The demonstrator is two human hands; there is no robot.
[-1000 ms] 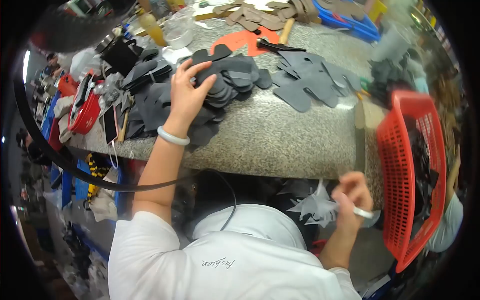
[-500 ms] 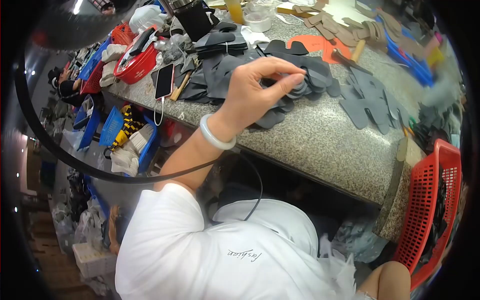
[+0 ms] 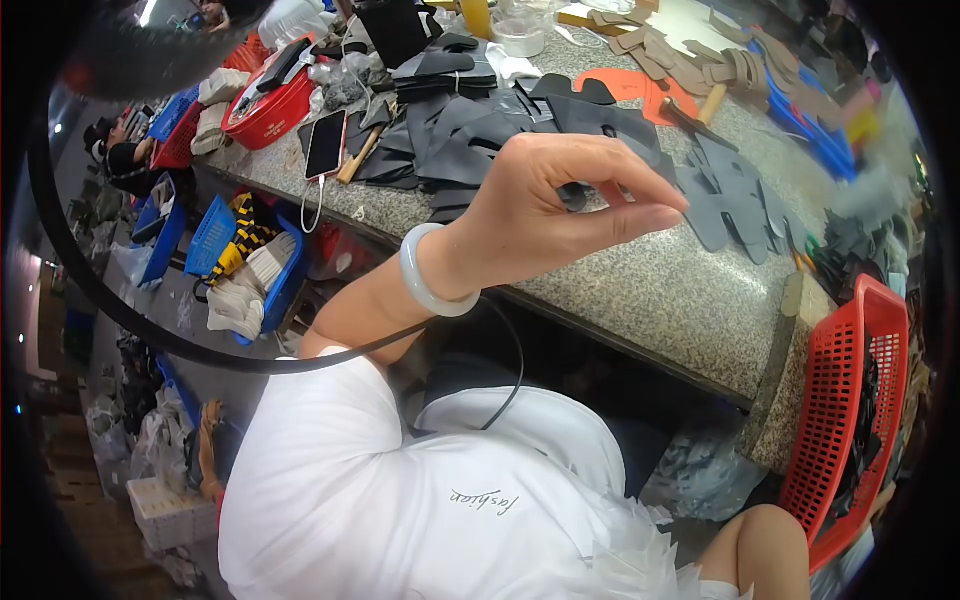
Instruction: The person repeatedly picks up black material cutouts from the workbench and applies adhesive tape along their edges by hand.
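My left hand (image 3: 570,195), with a pale bangle (image 3: 418,272) at its wrist, is raised above the granite table's front part. Its thumb and forefinger tips are pressed together in a pinch; whatever may be between them is too small to make out. Behind the hand lies a loose heap of dark grey cut pieces (image 3: 455,135). Past the fingertips, a second group of grey pieces (image 3: 725,200) is spread out. My right hand is outside the view.
A phone (image 3: 326,145) on a cable and a wooden-handled tool (image 3: 362,155) lie left. A red basin (image 3: 268,122) stands beyond them. Orange pieces (image 3: 640,90) and a hammer-like tool (image 3: 710,107) lie at the back. A red basket (image 3: 830,420) stands right. A black cable (image 3: 200,350) crosses the foreground.
My left hand has moved right and closer to the camera, away from the grey heap, with thumb and forefinger still pinched. The view has shifted slightly.
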